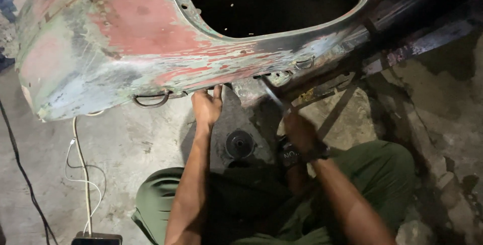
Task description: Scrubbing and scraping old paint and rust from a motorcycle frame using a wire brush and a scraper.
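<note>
A worn metal vehicle body panel with flaking red and green paint fills the upper part of the head view. My left hand grips its lower edge from below, fingers curled over the rim. My right hand holds a thin metal tool that points up toward the panel's lower edge near a small metal loop. A round black disc lies on the floor between my arms. My knees in green trousers are folded below.
A metal ring handle hangs from the panel's lower edge at left. White cables and a black cable run across the concrete floor to a dark device at the bottom. A dark frame rail runs at the upper right.
</note>
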